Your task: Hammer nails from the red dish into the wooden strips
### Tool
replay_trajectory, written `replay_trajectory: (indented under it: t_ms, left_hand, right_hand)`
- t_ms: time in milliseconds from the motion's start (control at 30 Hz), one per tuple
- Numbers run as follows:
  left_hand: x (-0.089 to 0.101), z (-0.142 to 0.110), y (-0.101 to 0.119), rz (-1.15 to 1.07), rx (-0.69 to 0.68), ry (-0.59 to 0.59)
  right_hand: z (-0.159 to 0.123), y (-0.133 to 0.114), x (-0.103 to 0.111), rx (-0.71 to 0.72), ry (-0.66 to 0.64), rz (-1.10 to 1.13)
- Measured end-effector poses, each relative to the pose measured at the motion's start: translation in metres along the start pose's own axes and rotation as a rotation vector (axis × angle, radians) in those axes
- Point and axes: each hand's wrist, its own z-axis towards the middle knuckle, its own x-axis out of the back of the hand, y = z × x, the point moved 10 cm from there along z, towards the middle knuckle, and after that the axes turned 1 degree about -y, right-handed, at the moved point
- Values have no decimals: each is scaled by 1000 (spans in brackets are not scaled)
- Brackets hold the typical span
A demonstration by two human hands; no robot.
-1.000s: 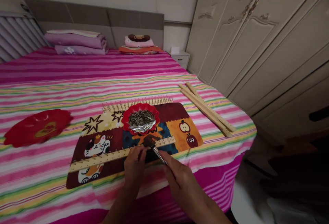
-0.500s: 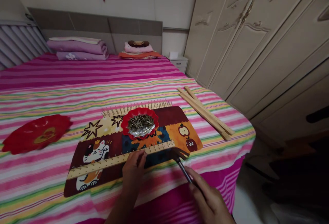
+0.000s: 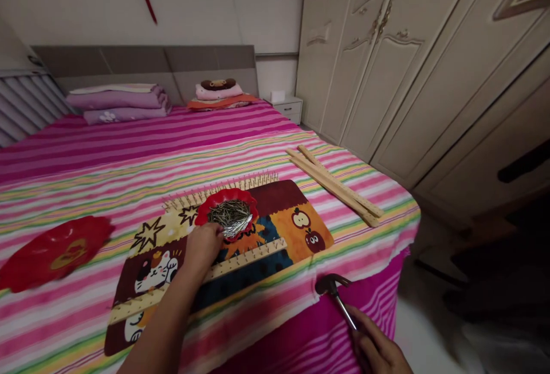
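At the near left rim of a red scalloped bowl (image 3: 201, 208) is my left hand (image 3: 205, 246), its fingers curled together by the nails (image 3: 232, 216) heaped inside. Whether a nail is between the fingertips I cannot make out. My right hand (image 3: 376, 342) grips the handle of a claw hammer (image 3: 333, 284), its head over the near edge of the bed. A wooden strip (image 3: 251, 258) with nails standing along it lies across a patterned mat (image 3: 283, 196); my left forearm covers part of it. Behind the bowl lies another strip (image 3: 180, 199), densely set with upright nails.
A red scalloped tray (image 3: 55, 251) lies to the left on the striped bedspread (image 3: 141, 176). Several bare wooden strips (image 3: 335, 186) are stacked crosswise at right. Folded bedding (image 3: 120, 102) sits by the headboard (image 3: 141, 62). A wardrobe (image 3: 344, 76) stands along the right side.
My left hand has moved from the near wooden strip up and left to the bowl of nails. My right hand has drawn the hammer away from the strip, toward me and right.
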Motion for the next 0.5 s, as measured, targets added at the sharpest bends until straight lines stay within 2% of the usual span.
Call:
replay_trajectory:
  t_ms: [67,233,400,500]
  left_hand:
    - [-8,13,2,45,27,-89]
    - [-15,26,0,40,21,-159]
    - [-14,25,-2,6,-52,-178]
    - [-12,24,-3,-22,-68,-166]
  right_hand:
    - [0,-2,-1,-7,6,19]
    - [1,6,-1,-15,73,29]
    - [1,16,-7,-50,65,74]
    - [1,14,-7,-45,53,82]
